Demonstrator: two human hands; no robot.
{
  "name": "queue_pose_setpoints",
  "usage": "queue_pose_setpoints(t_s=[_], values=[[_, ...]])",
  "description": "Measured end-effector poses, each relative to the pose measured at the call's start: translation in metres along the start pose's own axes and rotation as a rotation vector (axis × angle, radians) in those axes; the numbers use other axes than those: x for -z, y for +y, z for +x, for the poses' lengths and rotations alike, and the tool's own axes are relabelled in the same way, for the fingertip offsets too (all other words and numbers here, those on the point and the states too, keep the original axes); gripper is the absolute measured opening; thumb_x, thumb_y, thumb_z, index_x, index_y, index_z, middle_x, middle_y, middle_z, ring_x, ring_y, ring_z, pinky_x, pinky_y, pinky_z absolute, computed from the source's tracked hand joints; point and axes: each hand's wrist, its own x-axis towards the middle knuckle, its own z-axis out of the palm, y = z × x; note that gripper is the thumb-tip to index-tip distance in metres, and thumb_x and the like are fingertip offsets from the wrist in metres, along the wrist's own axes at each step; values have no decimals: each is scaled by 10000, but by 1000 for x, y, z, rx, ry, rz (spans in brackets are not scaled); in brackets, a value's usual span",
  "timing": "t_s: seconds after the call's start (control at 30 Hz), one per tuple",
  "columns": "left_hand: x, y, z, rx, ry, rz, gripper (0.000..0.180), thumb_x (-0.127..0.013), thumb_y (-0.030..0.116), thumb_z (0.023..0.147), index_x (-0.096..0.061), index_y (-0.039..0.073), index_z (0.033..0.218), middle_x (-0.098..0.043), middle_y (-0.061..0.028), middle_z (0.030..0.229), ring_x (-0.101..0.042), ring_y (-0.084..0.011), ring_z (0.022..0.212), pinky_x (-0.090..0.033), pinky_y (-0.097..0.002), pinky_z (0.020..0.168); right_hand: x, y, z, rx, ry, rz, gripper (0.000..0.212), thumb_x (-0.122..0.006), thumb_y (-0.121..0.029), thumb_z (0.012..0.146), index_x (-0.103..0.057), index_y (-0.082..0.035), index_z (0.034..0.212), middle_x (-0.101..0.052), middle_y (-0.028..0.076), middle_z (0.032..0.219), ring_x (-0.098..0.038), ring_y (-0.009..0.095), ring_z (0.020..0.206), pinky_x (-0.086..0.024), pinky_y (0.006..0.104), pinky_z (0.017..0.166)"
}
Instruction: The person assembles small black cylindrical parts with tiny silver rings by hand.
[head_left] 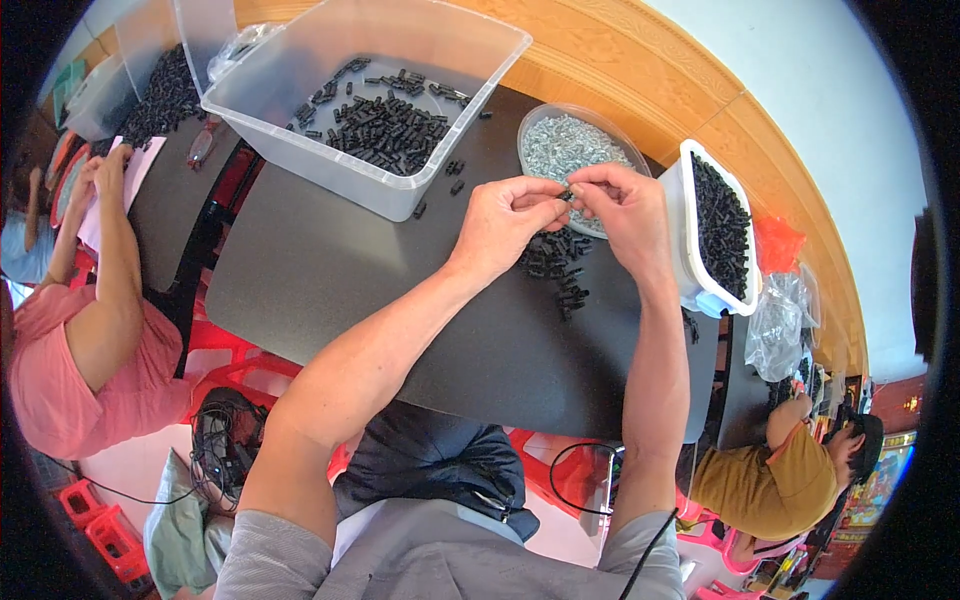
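Note:
My left hand pinches a small black plastic part between thumb and fingertips. Close against it, the fingers of my right hand are pressed together at the same spot; whatever lies between them is too small to make out. Both hands are held above the dark table, in front of a round clear tub filled with small silvery metal pieces. Under my hands a loose pile of black parts lies on the tabletop, partly hidden by my left hand.
A large clear bin with black parts stands at the far left. To the right is a white tub full of similar parts, beside clear plastic bags. One person works at left, another sits at right.

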Motion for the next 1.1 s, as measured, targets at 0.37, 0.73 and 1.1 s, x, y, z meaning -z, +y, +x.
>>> queue_pose_setpoints(t_s=[0.37, 0.73, 1.1], values=[[-3, -6, -3, -81, 126, 139, 175, -736, 47, 884, -737, -42, 1035, -762, -109, 901, -710, -113, 806, -581, -254, 716, -7, -2, -2, -19, 28, -5, 101, -705, -48, 882, -764, -5, 952, -735, 52, 769, -657, 74, 667, -521, 230, 604], [-3, -7, -4, -102, 154, 161, 186, -739, 47, 873, -743, -34, 1040, -768, -121, 895, -712, -110, 779, -578, -260, 692, -11, -3, -2, -56, 28, 14, 100, -697, -48, 893, -757, 6, 954, -715, 43, 730, -634, 69, 631, -507, 229, 565], [-1, -6, -2, -162, 167, 204, 254, -745, 43, 869, -721, -9, 1116, -763, -100, 872, -703, -99, 764, -566, -255, 682, -16, -2, 0, -73, 10, 147, 65, -673, -23, 910, -673, 7, 968, -684, 34, 747, -604, 66, 628, -453, 219, 530]])
